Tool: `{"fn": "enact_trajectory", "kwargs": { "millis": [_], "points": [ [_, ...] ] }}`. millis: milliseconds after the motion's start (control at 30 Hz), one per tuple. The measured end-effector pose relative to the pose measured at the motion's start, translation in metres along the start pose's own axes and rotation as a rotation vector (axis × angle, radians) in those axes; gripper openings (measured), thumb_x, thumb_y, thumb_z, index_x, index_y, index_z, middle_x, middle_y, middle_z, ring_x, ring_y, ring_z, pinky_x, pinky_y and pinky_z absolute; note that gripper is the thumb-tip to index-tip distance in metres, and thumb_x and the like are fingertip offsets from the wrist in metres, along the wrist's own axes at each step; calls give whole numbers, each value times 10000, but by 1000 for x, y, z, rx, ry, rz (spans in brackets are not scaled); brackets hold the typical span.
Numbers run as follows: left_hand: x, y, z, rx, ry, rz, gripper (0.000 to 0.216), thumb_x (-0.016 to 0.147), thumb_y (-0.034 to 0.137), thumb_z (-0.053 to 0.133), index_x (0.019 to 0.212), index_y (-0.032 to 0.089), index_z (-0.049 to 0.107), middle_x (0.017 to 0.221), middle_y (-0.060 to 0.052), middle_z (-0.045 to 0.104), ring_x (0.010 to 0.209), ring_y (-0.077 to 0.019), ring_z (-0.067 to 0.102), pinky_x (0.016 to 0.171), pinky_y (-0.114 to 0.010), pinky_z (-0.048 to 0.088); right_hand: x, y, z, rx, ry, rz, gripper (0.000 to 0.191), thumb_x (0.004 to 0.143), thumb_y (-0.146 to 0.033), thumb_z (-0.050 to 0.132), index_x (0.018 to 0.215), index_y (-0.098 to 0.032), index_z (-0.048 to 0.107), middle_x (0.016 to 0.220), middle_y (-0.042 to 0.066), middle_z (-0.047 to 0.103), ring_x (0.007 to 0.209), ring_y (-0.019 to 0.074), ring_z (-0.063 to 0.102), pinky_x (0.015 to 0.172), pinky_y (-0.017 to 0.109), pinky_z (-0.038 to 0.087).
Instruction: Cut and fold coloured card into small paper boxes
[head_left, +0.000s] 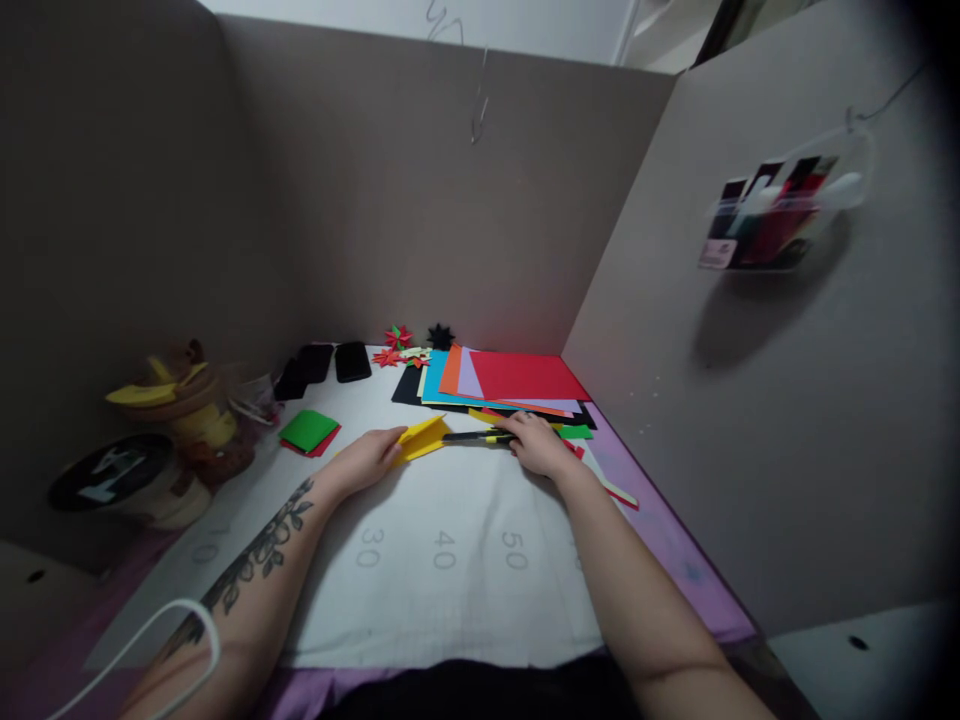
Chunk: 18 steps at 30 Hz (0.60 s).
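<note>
My left hand point(369, 460) pinches a folded sheet of yellow paper point(422, 440) by its left side. To the right, my right hand point(536, 443) has its fingers closed on a slim black-and-yellow tool point(472, 436), whose exact kind is too blurred to tell. The tool's dark end points left at the yellow paper. Beneath and around my right hand lie paper strips, among them a green strip point(576, 432) and a red-and-white one point(621, 495); the hand hides part of them.
Behind my hands lie fanned coloured sheets point(525, 376). Small green and red squares point(309, 431) sit at left, near dark flat cases point(352, 362). Folded paper stars point(398, 337) stand at the back. Containers point(135, 480) line the left wall; a clear holder point(780, 215) hangs at right.
</note>
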<state>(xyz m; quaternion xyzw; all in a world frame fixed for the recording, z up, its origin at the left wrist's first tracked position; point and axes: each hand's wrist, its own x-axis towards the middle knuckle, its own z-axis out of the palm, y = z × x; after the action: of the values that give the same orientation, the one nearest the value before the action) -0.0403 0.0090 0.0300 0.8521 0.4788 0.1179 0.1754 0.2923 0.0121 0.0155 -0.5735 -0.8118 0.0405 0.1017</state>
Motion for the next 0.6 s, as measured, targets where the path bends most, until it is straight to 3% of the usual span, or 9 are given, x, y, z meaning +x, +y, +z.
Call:
{"fn": "enact_trajectory", "kwargs": {
  "millis": [200, 600],
  "points": [
    [-3, -2, 3, 99, -15, 9, 508, 855, 406, 482, 1306, 175, 512, 1323, -117, 556, 1196, -265, 516, 1013, -361, 397, -2, 16, -7, -21, 57, 119, 471, 808, -97, 503, 1252, -242, 566, 1167, 83, 574, 1095, 225, 479, 931, 323, 328],
    [-1, -6, 9, 193, -34, -27, 601, 814, 395, 574, 1371, 205, 451, 1469, -135, 382, 1361, -326, 305, 1090, -477, 298, -2, 10, -4, -47, 20, 97, 456, 811, -106, 516, 1242, -243, 575, 1186, 84, 572, 1077, 226, 491, 933, 342, 317]
  ]
}}
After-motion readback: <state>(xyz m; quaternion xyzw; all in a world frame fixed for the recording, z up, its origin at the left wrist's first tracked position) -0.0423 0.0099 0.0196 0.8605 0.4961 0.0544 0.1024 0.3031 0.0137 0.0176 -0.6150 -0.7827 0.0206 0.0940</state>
